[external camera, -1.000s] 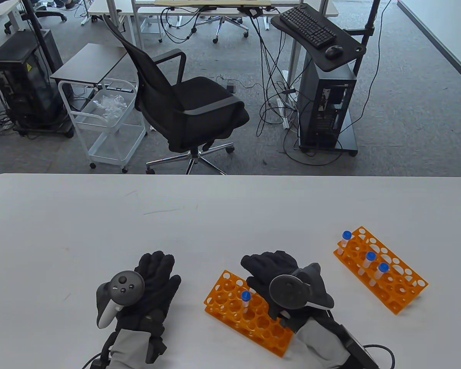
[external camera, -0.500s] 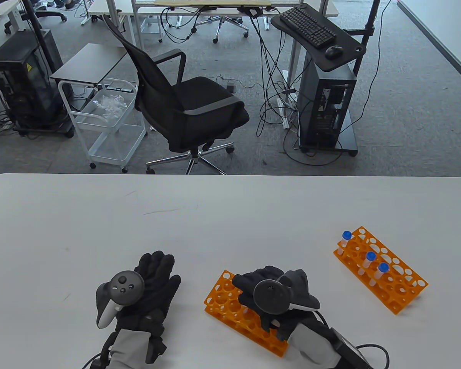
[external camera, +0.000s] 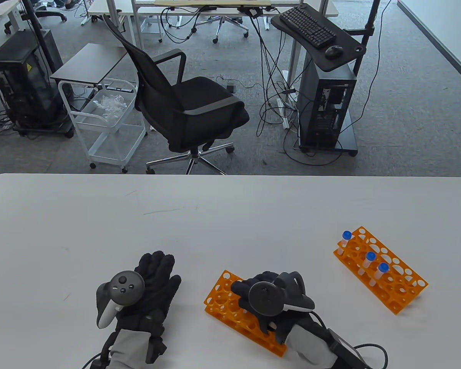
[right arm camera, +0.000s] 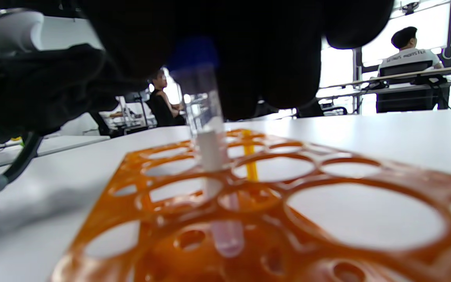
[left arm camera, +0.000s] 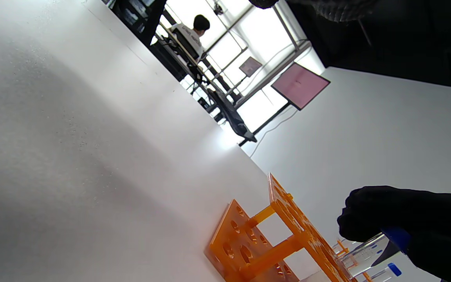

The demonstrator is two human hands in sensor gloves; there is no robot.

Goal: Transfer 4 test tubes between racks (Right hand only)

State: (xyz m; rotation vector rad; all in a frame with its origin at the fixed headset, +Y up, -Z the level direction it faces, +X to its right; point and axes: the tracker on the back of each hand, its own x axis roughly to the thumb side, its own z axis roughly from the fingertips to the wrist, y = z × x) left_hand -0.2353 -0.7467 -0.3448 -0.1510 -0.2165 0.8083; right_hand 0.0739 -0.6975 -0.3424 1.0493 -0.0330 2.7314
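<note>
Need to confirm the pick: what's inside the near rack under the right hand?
One blue-capped tube stands in a hole of the near rack, its cap covered by the right hand. Holes under the hand stay hidden.

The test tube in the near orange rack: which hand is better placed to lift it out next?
The right hand: it already grips the blue-capped test tube over the near rack. The left hand rests flat on the table, apart from it.

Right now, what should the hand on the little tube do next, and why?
Probably lift straight up. The right hand grips the blue-capped tube near its cap, and the tube sits upright in a hole of the near orange rack. The far rack holds three tubes.
</note>
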